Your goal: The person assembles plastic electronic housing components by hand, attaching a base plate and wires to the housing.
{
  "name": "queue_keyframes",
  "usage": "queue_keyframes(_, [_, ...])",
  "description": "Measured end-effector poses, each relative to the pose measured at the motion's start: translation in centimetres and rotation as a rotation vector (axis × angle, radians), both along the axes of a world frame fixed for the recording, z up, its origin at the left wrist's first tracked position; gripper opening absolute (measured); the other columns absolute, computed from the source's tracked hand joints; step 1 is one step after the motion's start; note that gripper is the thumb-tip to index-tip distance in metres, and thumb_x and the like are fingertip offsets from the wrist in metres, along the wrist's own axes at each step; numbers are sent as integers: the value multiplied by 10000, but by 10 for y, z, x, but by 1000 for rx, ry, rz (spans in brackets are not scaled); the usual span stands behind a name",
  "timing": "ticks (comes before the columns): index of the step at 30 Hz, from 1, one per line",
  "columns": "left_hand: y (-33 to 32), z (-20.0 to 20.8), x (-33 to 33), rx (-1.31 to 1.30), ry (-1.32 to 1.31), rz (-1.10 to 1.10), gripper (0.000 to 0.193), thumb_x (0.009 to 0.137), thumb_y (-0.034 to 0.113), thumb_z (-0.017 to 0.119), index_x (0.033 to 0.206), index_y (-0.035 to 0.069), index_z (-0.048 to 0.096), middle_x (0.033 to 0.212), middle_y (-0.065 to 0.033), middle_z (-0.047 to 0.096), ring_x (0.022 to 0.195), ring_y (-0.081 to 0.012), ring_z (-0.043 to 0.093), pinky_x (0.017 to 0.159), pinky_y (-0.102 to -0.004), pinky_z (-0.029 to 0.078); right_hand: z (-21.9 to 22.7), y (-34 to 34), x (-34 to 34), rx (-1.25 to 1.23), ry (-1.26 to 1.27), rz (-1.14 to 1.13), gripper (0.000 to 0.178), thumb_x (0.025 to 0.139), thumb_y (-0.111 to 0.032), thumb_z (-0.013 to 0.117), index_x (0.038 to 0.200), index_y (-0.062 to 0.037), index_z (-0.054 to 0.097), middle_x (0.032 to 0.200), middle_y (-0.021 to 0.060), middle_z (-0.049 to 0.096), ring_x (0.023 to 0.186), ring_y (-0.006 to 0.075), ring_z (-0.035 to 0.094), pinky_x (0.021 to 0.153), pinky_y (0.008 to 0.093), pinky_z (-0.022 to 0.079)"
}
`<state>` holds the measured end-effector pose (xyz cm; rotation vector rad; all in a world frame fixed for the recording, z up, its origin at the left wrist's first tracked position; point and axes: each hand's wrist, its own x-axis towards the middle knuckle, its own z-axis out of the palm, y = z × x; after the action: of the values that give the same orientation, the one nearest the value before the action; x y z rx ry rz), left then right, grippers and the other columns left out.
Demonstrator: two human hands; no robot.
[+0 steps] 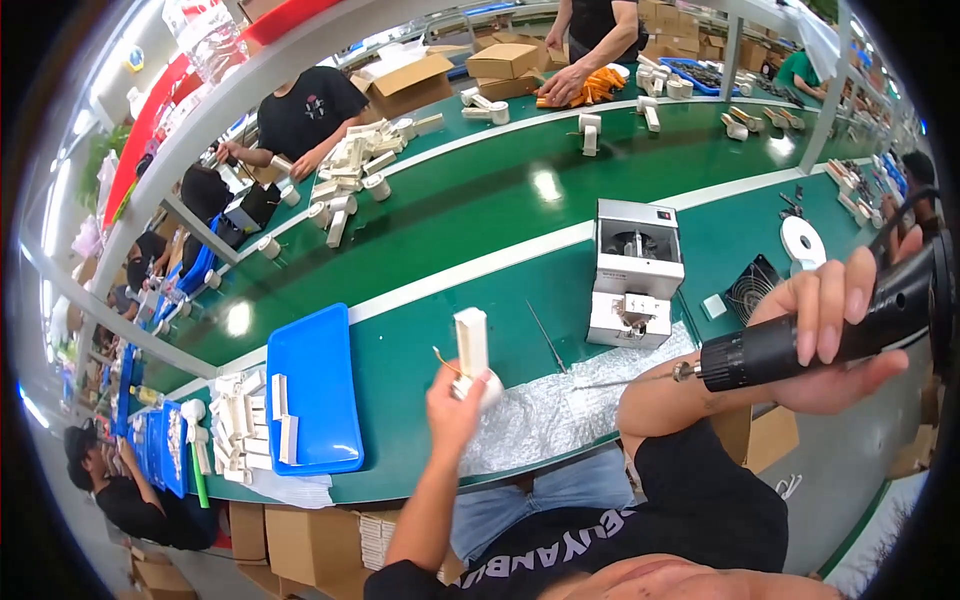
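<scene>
A: In the head view, gripping what with the left hand (pixel 455 408)?
B: Grasping a white plastic part (pixel 473 342) by its round end — held above the green bench (pixel 400 345), near the bubble wrap (pixel 540 415).
A: And with the right hand (pixel 835 330)?
B: Clasping a black powered screwdriver (pixel 765 352), pointing its thin bit (pixel 605 384) leftward across the wrap.
A: See what nearby?
B: Look past the wrap for a silvery boxy machine (pixel 638 275) — and left for a blue tray (pixel 330 390) with two white pieces (pixel 288 438) in it.

White housing (pixel 473 346), black screwdriver (pixel 748 355), handheld
</scene>
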<state>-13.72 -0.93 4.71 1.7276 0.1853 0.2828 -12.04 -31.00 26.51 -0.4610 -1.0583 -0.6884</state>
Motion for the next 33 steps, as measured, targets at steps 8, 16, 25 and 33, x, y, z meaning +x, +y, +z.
queue_keyframes(8, [39, 9, 200, 748, -95, 105, 359, 755, 301, 735, 1004, 53, 660, 1046, -148, 621, 950, -344, 620, 815, -429, 508, -33, 24, 57, -44, 417, -636, 833, 861, -324, 697, 1387, 65, 181, 862, 220, 538, 573, 196, 567, 473, 308, 531])
queue_keyframes(16, [-13, 8, 372, 912, 9, 179, 378, 741, 305, 705, 1081, 146, 657, 1123, -126, 591, 949, -350, 642, 792, -455, 543, -35, 31, 86, -128, 509, -669, 764, 873, -363, 679, 1308, 127, 286, 823, 188, 543, 552, 181, 576, 480, 278, 530])
queue_keyframes(25, [-42, -27, 285, 745, -510, 200, 697, 744, 262, 777, 1334, 87, 450, 1429, -224, 348, 1323, -421, 336, 1092, -481, 317, -42, 12, 105, -178, 473, -834, 625, 873, -227, 669, 1343, 44, 358, 901, 207, 595, 612, 191, 550, 540, 303, 495])
queue_keyframes(33, [73, -42, 148, 209, -291, 270, 240, 857, 123, 669, 1072, 27, 622, 967, -110, 684, 863, -213, 679, 754, -327, 545, -37, 10, 103, -271, 546, -1068, 310, 875, 21, 580, 1159, 93, 479, 987, 191, 631, 787, 230, 623, 752, 309, 523])
